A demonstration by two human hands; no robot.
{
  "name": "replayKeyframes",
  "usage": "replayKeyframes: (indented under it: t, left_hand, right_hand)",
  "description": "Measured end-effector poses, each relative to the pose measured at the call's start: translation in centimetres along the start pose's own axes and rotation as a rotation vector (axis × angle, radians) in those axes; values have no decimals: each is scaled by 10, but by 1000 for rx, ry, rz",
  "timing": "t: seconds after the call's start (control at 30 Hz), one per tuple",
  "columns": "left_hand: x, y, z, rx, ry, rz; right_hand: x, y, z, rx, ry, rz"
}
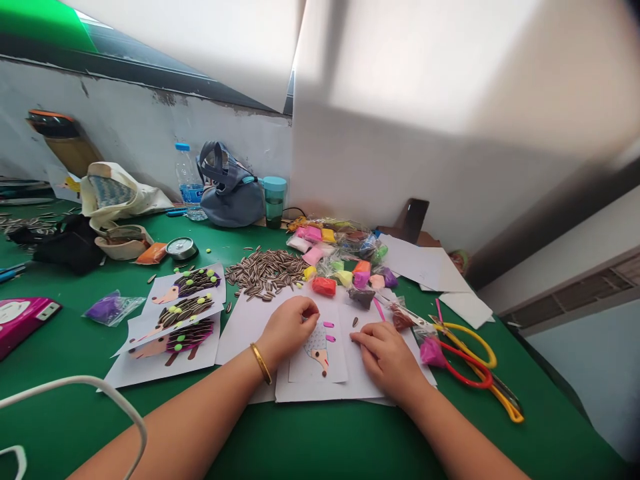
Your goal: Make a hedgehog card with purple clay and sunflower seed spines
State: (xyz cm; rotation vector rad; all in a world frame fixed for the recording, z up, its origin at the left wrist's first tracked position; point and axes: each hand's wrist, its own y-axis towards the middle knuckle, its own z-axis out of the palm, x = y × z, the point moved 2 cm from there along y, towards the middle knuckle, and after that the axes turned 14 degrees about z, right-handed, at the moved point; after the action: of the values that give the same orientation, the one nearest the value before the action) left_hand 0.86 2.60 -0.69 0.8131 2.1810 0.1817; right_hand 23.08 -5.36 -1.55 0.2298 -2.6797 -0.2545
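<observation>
My left hand [291, 328] is over a hedgehog picture [320, 360] on white paper, its thumb and fingers pinched together at the animal's body. Whatever the pinch holds is too small or hidden to make out. The drawing has a peach face, a brown nose and pink feet; my hand covers part of its body. My right hand [390, 353] rests on the white sheets beside the picture, fingers stretched out and holding nothing visible. Just beyond its fingertips lies a single sunflower seed [355, 321]. A heap of sunflower seeds [267, 270] sits behind the papers.
Bags of coloured clay [325, 287] lie behind the paper. Yellow- and red-handled scissors [467, 360] rest at the right. Several seed-covered hedgehog pictures [183, 333] are at the left, near a purple clay bag [107, 308]. A bottle [190, 193] and blue bag [233, 193] stand by the wall.
</observation>
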Motion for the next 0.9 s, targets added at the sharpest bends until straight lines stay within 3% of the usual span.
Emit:
replayKeyframes:
  t: [0.23, 0.33, 0.67, 0.9]
  left_hand:
    - [2, 0, 2, 16, 21, -3]
    - [2, 0, 2, 24, 28, -4]
    - [-1, 1, 1, 37, 38, -5]
    - [1, 0, 2, 33, 30, 0]
  right_hand:
    - [7, -16, -4, -34, -154, -120]
    - [8, -17, -6, -68, -177, -94]
    - [-4, -12, -9, -129, 21, -27]
    - [-2, -14, -6, -79, -41, -69]
